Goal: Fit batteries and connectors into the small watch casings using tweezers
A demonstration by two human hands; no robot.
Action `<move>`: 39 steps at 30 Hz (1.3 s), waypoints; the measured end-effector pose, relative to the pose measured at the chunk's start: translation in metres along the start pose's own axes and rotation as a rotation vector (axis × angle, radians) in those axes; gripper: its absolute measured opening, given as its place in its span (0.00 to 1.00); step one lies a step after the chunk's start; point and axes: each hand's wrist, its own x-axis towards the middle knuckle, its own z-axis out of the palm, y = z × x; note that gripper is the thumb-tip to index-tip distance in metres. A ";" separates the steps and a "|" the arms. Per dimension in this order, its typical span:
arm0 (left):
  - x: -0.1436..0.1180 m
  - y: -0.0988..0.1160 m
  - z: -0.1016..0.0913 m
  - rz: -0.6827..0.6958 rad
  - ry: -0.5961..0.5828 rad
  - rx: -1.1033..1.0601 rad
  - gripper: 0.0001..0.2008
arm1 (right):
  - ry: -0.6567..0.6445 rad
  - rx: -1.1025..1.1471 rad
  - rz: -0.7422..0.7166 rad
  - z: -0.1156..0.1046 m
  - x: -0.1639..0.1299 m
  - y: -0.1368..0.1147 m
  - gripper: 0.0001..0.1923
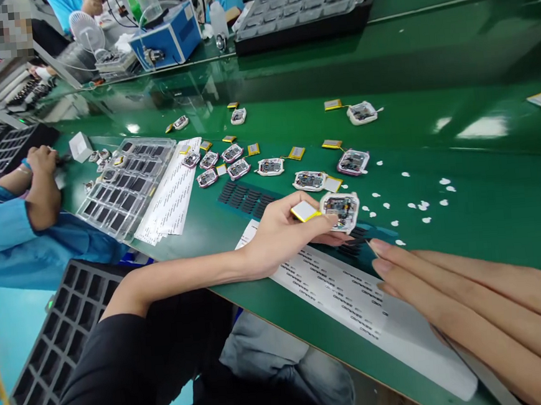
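My left hand holds a small white device shell with an exposed circuit board, and a yellow-edged battery rests on the fingers beside it. The hand hovers just above a white label sheet on the green table. My right hand lies flat with straight fingers on the right end of that sheet, fingertips pointing towards the shell, holding nothing.
Several similar shells with batteries lie scattered further up the table, with white paper bits to the right. A clear parts tray and label strips sit left. A co-worker's arm in blue rests at far left. A black tray stands below the table edge.
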 end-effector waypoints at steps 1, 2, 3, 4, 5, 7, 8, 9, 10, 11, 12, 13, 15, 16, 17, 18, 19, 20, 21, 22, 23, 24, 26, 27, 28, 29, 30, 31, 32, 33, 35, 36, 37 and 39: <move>0.000 -0.001 0.000 -0.003 0.015 -0.021 0.24 | 0.019 -0.023 -0.028 -0.001 0.005 -0.006 0.40; 0.000 -0.002 0.001 -0.005 0.028 -0.033 0.24 | 0.037 -0.045 -0.056 -0.001 0.008 -0.009 0.40; -0.001 -0.002 0.001 -0.007 0.038 -0.038 0.24 | 0.048 -0.057 -0.072 -0.001 0.011 -0.012 0.40; -0.001 -0.003 0.002 -0.009 0.041 -0.039 0.24 | 0.054 -0.058 -0.073 0.000 0.012 -0.013 0.39; -0.001 -0.003 0.002 -0.011 0.036 -0.038 0.24 | 0.064 -0.057 -0.068 0.002 0.012 -0.013 0.39; -0.003 -0.004 0.003 -0.010 0.022 -0.034 0.24 | 0.093 -0.065 -0.060 0.005 0.012 -0.011 0.38; -0.003 -0.005 0.003 -0.008 0.017 -0.030 0.24 | 0.106 -0.073 -0.062 0.007 0.011 -0.011 0.38; -0.004 -0.005 0.003 0.000 0.014 -0.020 0.24 | 0.115 -0.080 -0.070 0.008 0.011 -0.010 0.38; -0.004 -0.006 0.003 0.015 0.018 0.001 0.24 | 0.118 -0.084 -0.083 0.008 0.012 -0.010 0.38; -0.005 -0.007 0.002 0.035 0.026 0.029 0.24 | 0.117 -0.090 -0.097 0.008 0.012 -0.010 0.38; -0.005 -0.008 0.002 0.057 0.035 0.068 0.24 | 0.114 -0.099 -0.112 0.008 0.013 -0.011 0.38; -0.005 -0.009 0.001 0.078 0.042 0.110 0.24 | 0.109 -0.111 -0.126 0.008 0.014 -0.013 0.38; -0.004 -0.010 0.000 0.106 0.050 0.180 0.24 | 0.101 -0.142 -0.152 0.007 0.015 -0.016 0.38; -0.004 -0.011 0.000 0.110 0.049 0.202 0.24 | 0.101 -0.152 -0.157 0.007 0.016 -0.017 0.37; -0.005 -0.011 0.000 0.111 0.045 0.217 0.24 | 0.102 -0.152 -0.157 0.008 0.015 -0.018 0.36; -0.005 -0.011 0.000 0.111 0.043 0.230 0.25 | 0.105 -0.145 -0.152 0.009 0.015 -0.018 0.36; -0.005 -0.011 0.000 0.110 0.040 0.243 0.24 | 0.107 -0.132 -0.143 0.009 0.014 -0.018 0.35; -0.006 -0.010 0.000 0.113 0.039 0.257 0.24 | 0.107 -0.117 -0.133 0.010 0.013 -0.017 0.35; -0.007 -0.010 0.000 0.117 0.037 0.273 0.23 | 0.105 -0.102 -0.126 0.011 0.012 -0.016 0.35; -0.007 -0.010 0.001 0.120 0.032 0.289 0.22 | 0.102 -0.088 -0.128 0.011 0.012 -0.014 0.34; -0.007 -0.010 0.001 0.125 0.028 0.305 0.21 | 0.101 -0.076 -0.137 0.011 0.011 -0.012 0.33; -0.008 -0.010 0.001 0.131 0.024 0.317 0.19 | 0.099 -0.068 -0.149 0.011 0.011 -0.010 0.32; -0.008 -0.010 0.000 0.148 0.016 0.331 0.16 | 0.098 -0.053 -0.171 0.010 0.011 -0.008 0.31; -0.008 -0.011 0.000 0.156 0.014 0.332 0.16 | 0.100 -0.044 -0.171 0.009 0.011 -0.008 0.30; -0.007 -0.011 0.000 0.160 0.013 0.330 0.15 | 0.101 -0.036 -0.167 0.009 0.011 -0.008 0.30; -0.007 -0.011 0.000 0.158 0.012 0.323 0.15 | 0.103 -0.030 -0.160 0.008 0.011 -0.009 0.29; -0.007 -0.011 0.000 0.150 0.006 0.312 0.15 | 0.101 -0.027 -0.156 0.008 0.010 -0.009 0.29; -0.006 -0.011 0.000 0.141 0.002 0.301 0.15 | 0.098 -0.028 -0.155 0.008 0.010 -0.009 0.30; -0.006 -0.011 0.000 0.136 0.002 0.293 0.15 | 0.093 -0.035 -0.157 0.008 0.010 -0.009 0.31; -0.006 -0.011 0.000 0.135 0.002 0.292 0.15 | 0.086 -0.046 -0.163 0.008 0.010 -0.008 0.32; -0.005 -0.011 0.000 0.150 0.011 0.309 0.15 | 0.080 -0.064 -0.200 0.008 0.010 -0.005 0.34; -0.006 -0.011 0.000 0.157 0.017 0.325 0.15 | 0.078 -0.068 -0.216 0.008 0.010 -0.004 0.34; -0.006 -0.010 0.000 0.163 0.023 0.340 0.15 | 0.074 -0.068 -0.221 0.008 0.010 -0.004 0.34; -0.006 -0.010 0.000 0.169 0.027 0.359 0.16 | 0.063 -0.056 -0.185 0.007 0.009 -0.007 0.34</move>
